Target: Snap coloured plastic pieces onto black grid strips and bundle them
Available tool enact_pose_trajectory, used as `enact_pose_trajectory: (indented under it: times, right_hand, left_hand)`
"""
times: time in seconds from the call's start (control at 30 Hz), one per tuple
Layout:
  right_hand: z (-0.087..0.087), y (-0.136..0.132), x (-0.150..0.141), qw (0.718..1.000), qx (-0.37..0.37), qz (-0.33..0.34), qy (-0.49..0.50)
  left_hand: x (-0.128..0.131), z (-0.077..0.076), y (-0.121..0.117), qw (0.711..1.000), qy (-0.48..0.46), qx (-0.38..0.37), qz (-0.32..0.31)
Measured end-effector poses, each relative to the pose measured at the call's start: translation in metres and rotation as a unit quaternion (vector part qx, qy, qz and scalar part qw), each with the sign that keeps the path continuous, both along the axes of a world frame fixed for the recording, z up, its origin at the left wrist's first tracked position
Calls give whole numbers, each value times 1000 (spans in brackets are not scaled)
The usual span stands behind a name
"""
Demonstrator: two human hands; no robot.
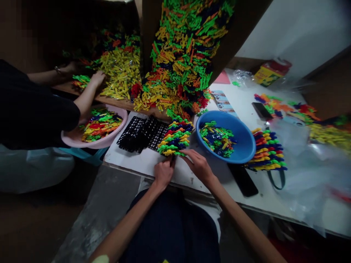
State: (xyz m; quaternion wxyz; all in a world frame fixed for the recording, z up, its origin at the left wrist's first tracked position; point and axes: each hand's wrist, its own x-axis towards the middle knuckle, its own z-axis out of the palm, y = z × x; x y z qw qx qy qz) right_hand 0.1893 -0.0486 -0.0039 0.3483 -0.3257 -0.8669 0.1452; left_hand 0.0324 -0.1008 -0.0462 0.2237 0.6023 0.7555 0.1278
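Just above the table's front edge, my left hand (163, 172) is closed around the lower end of a black grid rack, mostly hidden under its load. Slanting rows of small plastic pieces (175, 138) in green, yellow, blue and red cover this rack. My right hand (199, 166) meets the rack's lower right edge, its fingertips pinched at a green piece. To the right, a blue basin (246, 146) holds loose pieces, mostly green and blue. Bare black grids (131, 137) lie stacked left of the rack.
Mixed pieces (186, 54) spill from a box at the back. A co-worker's hand (97, 78) is by a yellow heap (120, 71), above a pink basin (123, 126). A second filled rack (267, 151), a black phone (248, 184) and clear plastic bags (301, 164) lie right.
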Motion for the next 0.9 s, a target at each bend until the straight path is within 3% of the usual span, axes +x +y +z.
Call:
enact_pose_trajectory:
  times: [0.13, 0.4, 0.67, 0.77, 0.9]
  right_hand:
    - [3, 3, -1, 1000, 10, 16, -21]
    - [-15, -11, 4, 994, 57, 55, -69]
    - [5, 11, -9, 997, 9, -26, -76]
    - [5, 8, -13, 996, -15, -55, -66]
    - [3, -4, -14, 992, 17, -128, -4]
  left_hand:
    - [4, -1, 5, 1000, -13, 12, 18]
    - [1, -8, 8, 999, -23, 37, 5]
    - [-1, -1, 9, 1000, -12, -11, 4]
    - [1, 1, 8, 1000, -1, -9, 13]
    - [1, 3, 4, 1000, -13, 5, 25]
